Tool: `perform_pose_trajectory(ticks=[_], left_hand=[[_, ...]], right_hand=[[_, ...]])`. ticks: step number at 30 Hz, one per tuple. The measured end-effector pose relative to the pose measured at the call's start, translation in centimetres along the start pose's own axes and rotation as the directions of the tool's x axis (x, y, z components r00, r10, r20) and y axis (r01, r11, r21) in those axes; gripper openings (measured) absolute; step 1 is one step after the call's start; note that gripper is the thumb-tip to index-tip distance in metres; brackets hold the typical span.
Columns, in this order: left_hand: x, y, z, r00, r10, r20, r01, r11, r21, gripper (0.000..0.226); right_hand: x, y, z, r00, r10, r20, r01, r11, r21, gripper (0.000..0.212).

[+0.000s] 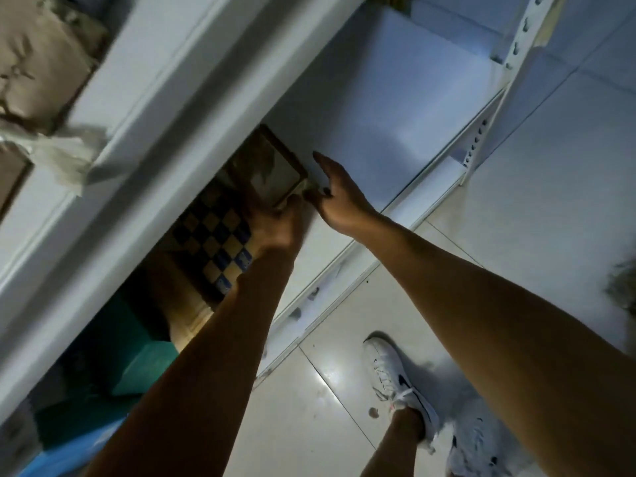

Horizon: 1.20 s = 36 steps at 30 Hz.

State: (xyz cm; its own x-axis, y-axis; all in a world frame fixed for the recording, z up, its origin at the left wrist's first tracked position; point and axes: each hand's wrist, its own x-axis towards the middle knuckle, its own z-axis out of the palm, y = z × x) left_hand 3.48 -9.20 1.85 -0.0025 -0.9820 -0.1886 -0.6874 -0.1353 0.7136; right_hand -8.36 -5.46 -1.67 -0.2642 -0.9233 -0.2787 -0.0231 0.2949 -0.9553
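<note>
Our left hand [277, 225] grips the near end of the brown-rimmed box [272, 163], which lies by the chessboard [213, 242] on the shelf [378, 132]. Our right hand [339, 196], fingers spread, should steady its free corner.

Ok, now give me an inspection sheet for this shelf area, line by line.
Surface: white metal shelf, dimly lit.
Job's things: brown-edged box, seemingly resting partly on a chessboard.
Clutter: teal box further left; pale tied bag on the level above.
Fingers: left hand grips the brown-edged box's near corner; right hand beside it, fingers straight.
Cables: nothing seen.
Surroundings: glossy tiled floor; white shoe.
</note>
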Motion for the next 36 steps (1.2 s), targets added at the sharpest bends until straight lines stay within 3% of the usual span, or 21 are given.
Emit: perform_pose_trajectory(ticks=[3, 6, 10, 12, 15, 17, 20, 24, 26, 28, 30, 33, 35, 36], left_hand=[[0.4, 0.8, 0.1, 0.994, -0.11, 0.029, 0.111, 0.991, -0.069, 0.079], [-0.6, 1.1, 0.2, 0.98, -0.195, -0.022, 0.189, 0.968, -0.163, 0.088], [-4.1, 1.7, 1.3, 0.969, -0.238, -0.069, 0.21, 0.937, -0.28, 0.044], [-5.5, 2.2, 1.4, 0.985, -0.164, -0.058, 0.146, 0.962, -0.23, 0.035], [-8.2, 3.4, 2.2, 0.988, -0.108, 0.108, 0.135, 0.948, -0.288, 0.026], [-10.0, 4.4, 2.8, 0.969, -0.089, 0.229, 0.166, 0.925, -0.343, 0.029], [-12.6, 5.0, 3.9, 0.927, -0.066, 0.37, 0.185, 0.938, -0.294, 0.041], [-16.5, 5.7, 5.8, 0.807, -0.093, 0.583, 0.267, 0.939, -0.219, 0.059], [-18.2, 6.2, 6.8, 0.68, -0.113, 0.724, 0.293, 0.948, -0.128, 0.072], [-19.5, 6.8, 7.4, 0.532, -0.094, 0.841, 0.28, 0.957, -0.071, 0.068], [-20.5, 7.0, 7.9, 0.461, -0.017, 0.887, 0.191, 0.978, -0.081, 0.068], [-21.8, 7.4, 7.9, 0.43, 0.283, 0.857, -0.223, 0.953, -0.203, 0.082], [-22.2, 7.3, 8.1, 0.314, 0.565, 0.763, -0.552, 0.762, -0.338, 0.081], [-22.4, 7.2, 8.1, 0.253, 0.663, 0.704, -0.644, 0.659, -0.389, 0.083]], right_hand=[[0.0, 1.5, 0.9, 0.998, 0.005, 0.062, -0.011, 0.997, 0.081, 0.065], [-1.0, 2.3, 0.3, 0.999, 0.047, 0.0, -0.047, 0.996, 0.073, 0.073], [-5.1, 3.2, -2.0, 0.996, 0.031, -0.083, -0.017, 0.985, 0.172, 0.036], [-7.8, 3.6, -2.8, 0.989, 0.052, -0.137, -0.017, 0.968, 0.251, 0.036], [-11.6, 4.7, -4.8, 0.965, 0.091, -0.247, -0.015, 0.956, 0.293, 0.031], [-14.0, 5.1, -6.9, 0.941, 0.181, -0.287, -0.079, 0.939, 0.335, 0.028], [-17.8, 5.4, -10.4, 0.896, 0.299, -0.329, -0.135, 0.888, 0.439, 0.025], [-23.3, 5.9, -15.1, 0.833, 0.415, -0.364, -0.183, 0.83, 0.527, 0.031], [-26.2, 6.3, -17.4, 0.826, 0.454, -0.335, -0.205, 0.794, 0.572, 0.04], [-28.9, 6.6, -19.7, 0.831, 0.473, -0.294, -0.229, 0.772, 0.593, 0.068], [-31.4, 7.1, -21.4, 0.85, 0.441, -0.288, -0.232, 0.804, 0.547, 0.083], [-33.8, 7.1, -21.8, 0.873, 0.288, -0.394, -0.171, 0.936, 0.307, 0.085], [-34.6, 6.8, -21.2, 0.856, 0.095, -0.508, -0.05, 0.994, 0.102, 0.082], [-34.7, 6.8, -20.9, 0.833, -0.022, -0.553, 0.009, 1.0, -0.027, 0.084]])
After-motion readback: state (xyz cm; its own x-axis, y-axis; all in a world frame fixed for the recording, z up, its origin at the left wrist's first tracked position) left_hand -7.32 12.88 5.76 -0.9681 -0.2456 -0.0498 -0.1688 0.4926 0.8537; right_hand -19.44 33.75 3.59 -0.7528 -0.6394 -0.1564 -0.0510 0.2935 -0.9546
